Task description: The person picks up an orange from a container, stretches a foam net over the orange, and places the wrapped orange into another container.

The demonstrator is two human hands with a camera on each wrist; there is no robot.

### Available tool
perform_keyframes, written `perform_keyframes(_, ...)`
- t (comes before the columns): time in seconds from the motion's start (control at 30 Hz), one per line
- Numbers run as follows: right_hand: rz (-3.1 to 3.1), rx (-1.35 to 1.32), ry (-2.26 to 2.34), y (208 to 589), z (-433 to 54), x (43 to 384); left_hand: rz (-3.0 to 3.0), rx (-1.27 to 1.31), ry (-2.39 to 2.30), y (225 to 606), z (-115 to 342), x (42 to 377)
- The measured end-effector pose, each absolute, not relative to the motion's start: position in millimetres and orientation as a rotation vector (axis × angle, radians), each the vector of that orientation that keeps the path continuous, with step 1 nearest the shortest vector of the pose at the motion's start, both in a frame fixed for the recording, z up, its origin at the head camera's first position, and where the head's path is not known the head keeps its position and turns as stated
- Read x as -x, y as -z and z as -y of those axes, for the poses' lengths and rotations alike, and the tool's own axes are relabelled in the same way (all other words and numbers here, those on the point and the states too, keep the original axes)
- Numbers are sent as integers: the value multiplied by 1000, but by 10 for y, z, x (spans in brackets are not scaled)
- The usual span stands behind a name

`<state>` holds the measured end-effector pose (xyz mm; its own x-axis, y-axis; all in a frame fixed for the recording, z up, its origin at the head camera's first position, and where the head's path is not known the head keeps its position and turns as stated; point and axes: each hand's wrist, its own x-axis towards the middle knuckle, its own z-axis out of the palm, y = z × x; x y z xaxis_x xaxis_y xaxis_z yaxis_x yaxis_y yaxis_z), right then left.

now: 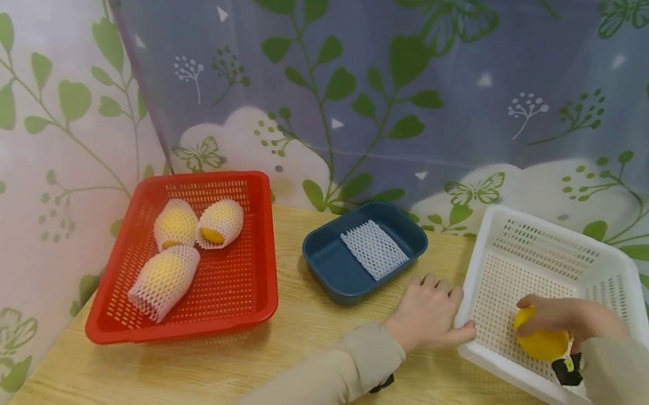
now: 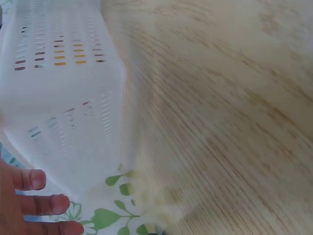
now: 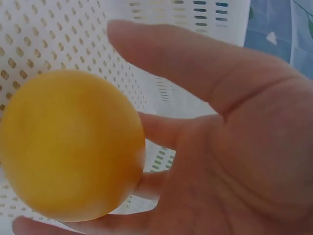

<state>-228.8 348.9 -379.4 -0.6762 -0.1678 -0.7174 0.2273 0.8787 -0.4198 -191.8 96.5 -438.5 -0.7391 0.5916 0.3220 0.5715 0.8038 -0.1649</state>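
Note:
My right hand (image 1: pixel 569 320) is inside the white basket (image 1: pixel 569 237), its fingers curled around a smooth yellow fruit (image 1: pixel 544 343). In the right wrist view, the thumb stands apart from the fruit (image 3: pixel 73 144), while the other fingers pass partly hidden behind and below it. My left hand (image 1: pixel 430 314) lies palm down at the basket's left side, the thumb at the rim and the other fingers extended. Relaxed fingers of the left hand (image 2: pixel 34 200) show beside the white basket wall (image 2: pixel 63 88) in the left wrist view.
Left on the wooden table (image 1: pixel 302 358) stands a red basket (image 1: pixel 181 335) with three yellow fruits (image 1: pixel 164 277) in white foam nets. Between the baskets, a dark blue tray (image 1: pixel 330 272) contains a flat white foam net (image 1: pixel 375 250). A leaf-patterned curtain (image 1: pixel 340 94) hangs behind.

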Motion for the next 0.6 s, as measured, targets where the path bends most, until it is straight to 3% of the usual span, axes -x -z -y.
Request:
perform_keyframes(0.3,-2189,-65,715,3931,-3390,2310,2716,864,-21,4434,-1003,1942)
perform_keyframes(0.6,-2291,161,609,3856,-3353,2364,2711,850,-52,4441,-1005,1941)
